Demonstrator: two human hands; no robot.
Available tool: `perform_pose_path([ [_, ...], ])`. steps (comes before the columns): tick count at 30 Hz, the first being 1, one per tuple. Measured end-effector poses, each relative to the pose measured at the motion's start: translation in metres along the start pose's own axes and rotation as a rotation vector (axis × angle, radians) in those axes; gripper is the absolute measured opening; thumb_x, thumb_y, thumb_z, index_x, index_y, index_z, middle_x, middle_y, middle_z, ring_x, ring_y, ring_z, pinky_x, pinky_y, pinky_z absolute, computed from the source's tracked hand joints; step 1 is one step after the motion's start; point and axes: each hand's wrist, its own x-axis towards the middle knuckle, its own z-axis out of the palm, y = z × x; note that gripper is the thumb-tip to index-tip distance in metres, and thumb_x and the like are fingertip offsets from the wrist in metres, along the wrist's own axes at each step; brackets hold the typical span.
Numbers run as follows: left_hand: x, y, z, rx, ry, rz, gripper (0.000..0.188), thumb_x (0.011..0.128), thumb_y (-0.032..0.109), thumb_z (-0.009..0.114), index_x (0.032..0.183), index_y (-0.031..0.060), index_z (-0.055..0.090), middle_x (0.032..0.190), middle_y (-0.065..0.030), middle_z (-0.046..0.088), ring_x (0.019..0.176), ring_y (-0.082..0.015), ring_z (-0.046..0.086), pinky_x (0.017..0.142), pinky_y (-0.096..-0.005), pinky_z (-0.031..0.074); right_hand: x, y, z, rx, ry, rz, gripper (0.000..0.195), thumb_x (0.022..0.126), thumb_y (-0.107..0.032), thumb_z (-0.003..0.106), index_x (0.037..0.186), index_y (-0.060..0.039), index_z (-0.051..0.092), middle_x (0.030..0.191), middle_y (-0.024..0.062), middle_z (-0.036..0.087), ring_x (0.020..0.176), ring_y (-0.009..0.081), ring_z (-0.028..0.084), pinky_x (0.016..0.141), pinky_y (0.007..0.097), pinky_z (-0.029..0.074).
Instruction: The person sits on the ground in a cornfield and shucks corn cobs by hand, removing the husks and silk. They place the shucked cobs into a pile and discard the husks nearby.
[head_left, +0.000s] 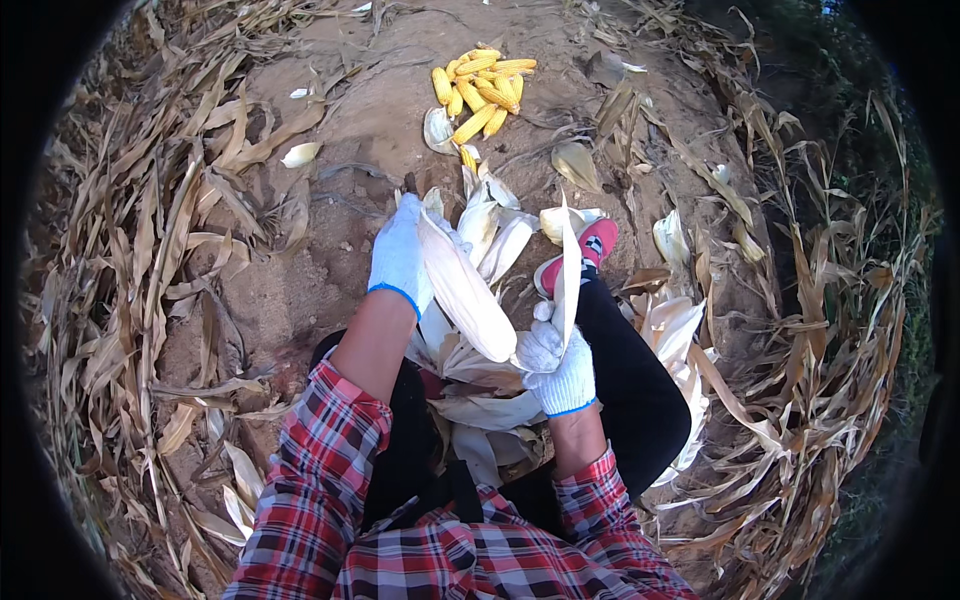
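Note:
My left hand (401, 247), in a white knit glove with a blue cuff edge, is closed around the upper end of a corn ear in pale husk (469, 292). The ear slants down to the right across my lap. My right hand (551, 349), gloved alike, grips a long husk leaf (570, 277) that stands upright and curves back to the ear's lower tip. Behind the ear lie more pale husks (491, 229). Whether the leaf is still joined to the ear I cannot tell.
Husked yellow corn ears (484, 90) lie heaped on bare soil ahead. Dry corn stalks and leaves (150, 262) form a thick band at left, with another (810, 360) at right. Loose husks (675, 322) lie beside my right leg. A red shoe (600, 238) is near my right hand.

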Motion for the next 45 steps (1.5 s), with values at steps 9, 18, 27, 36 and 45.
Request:
perform_pose_path([
  [9, -0.001, 0.036, 0.001, -0.060, -0.091, 0.074, 0.036, 0.097, 0.044, 0.051, 0.082, 0.0107, 0.051, 0.072, -0.0068, 0.052, 0.066, -0.0263, 0.057, 0.071, -0.0493, 0.054, -0.084, -0.166, -0.049, -1.406, 0.933, -0.804, 0.024, 0.095, -0.025, 0.057, 0.108, -0.0050, 0.055, 0.066, 0.0044, 0.054, 0.048, 0.0155, 0.051, 0.041, 0.0262, 0.039],
  [18, -0.028, 0.010, 0.030, -0.002, -0.330, -0.040, 0.035, 0.098, 0.041, 0.052, 0.089, 0.0072, 0.056, 0.074, -0.0068, 0.058, 0.063, -0.0211, 0.061, 0.061, -0.0371, 0.055, -0.057, -0.092, 0.008, -1.775, 0.513, -0.599, 0.067, 0.083, -0.023, 0.073, 0.135, 0.0056, 0.043, 0.136, 0.0191, 0.049, 0.121, 0.0266, 0.052, 0.097, 0.0352, 0.045],
  [27, -0.005, -0.008, 0.014, 0.103, -0.203, 0.063, 0.047, 0.098, 0.047, 0.048, 0.111, 0.0030, 0.058, 0.097, -0.0076, 0.062, 0.087, -0.0207, 0.063, 0.079, -0.0366, 0.055, 0.020, 0.027, 0.042, -1.454, 0.050, -0.325, 0.055, 0.090, -0.024, 0.060, 0.133, 0.0068, 0.046, 0.121, 0.0194, 0.060, 0.110, 0.0204, 0.056, 0.097, 0.0308, 0.042],
  [36, -0.019, -0.022, 0.024, 0.074, -0.292, -0.091, 0.027, 0.094, 0.023, 0.060, 0.114, 0.0041, 0.058, 0.105, -0.0062, 0.063, 0.093, -0.0167, 0.062, 0.082, -0.0317, 0.052, 0.027, 0.019, 0.027, -1.448, 0.260, -0.798, 0.029, 0.098, -0.017, 0.050, 0.112, 0.0043, 0.063, 0.103, 0.0132, 0.067, 0.094, 0.0165, 0.062, 0.087, 0.0296, 0.048],
  [45, -0.030, -0.022, 0.024, 0.297, -0.163, 0.005, 0.027, 0.093, 0.018, 0.062, 0.112, 0.0006, 0.058, 0.098, -0.0058, 0.063, 0.088, -0.0143, 0.062, 0.074, -0.0295, 0.051, 0.036, 0.033, 0.059, -1.855, 0.249, -0.672, 0.032, 0.083, -0.007, 0.069, 0.113, 0.0006, 0.061, 0.102, 0.0122, 0.068, 0.092, 0.0162, 0.065, 0.085, 0.0291, 0.050],
])
